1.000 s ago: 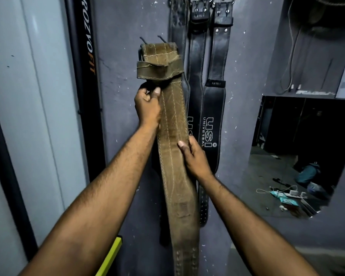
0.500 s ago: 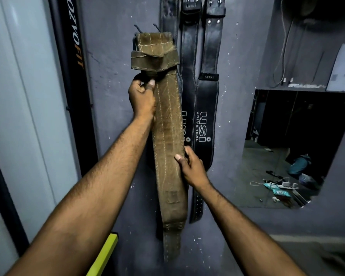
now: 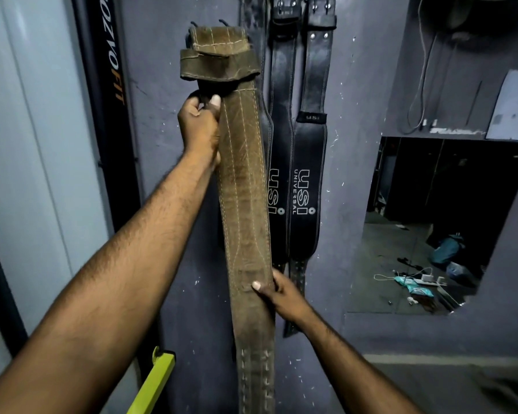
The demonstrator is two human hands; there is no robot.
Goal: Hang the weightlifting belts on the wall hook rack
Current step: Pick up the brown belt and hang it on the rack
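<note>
I see no container here, only a grey-purple wall (image 3: pixel 350 85) speckled with white flecks. Against it I hold a brown belt (image 3: pixel 245 186) upright: worn, creased suede-like leather with pale stitch lines running its length, a folded loop band at the top and rows of holes near the bottom edge of view. Two dark metal prongs (image 3: pixel 208 23) poke up just behind its top end; I cannot tell whether it hangs on any hook. My left hand (image 3: pixel 199 127) has its grip closed on the belt's left edge just under the loop band, thumb on the front face. My right hand (image 3: pixel 281 295) is clamped on the right edge low down, thumb across the front, fingers behind. Just to the right, two black belts (image 3: pixel 305 162) of smooth, shiny leather hang flat on the wall, riveted at the top, printed "USI UNIVERSAL". A yellow-green bar (image 3: pixel 154 380) slants at lower left.
</note>
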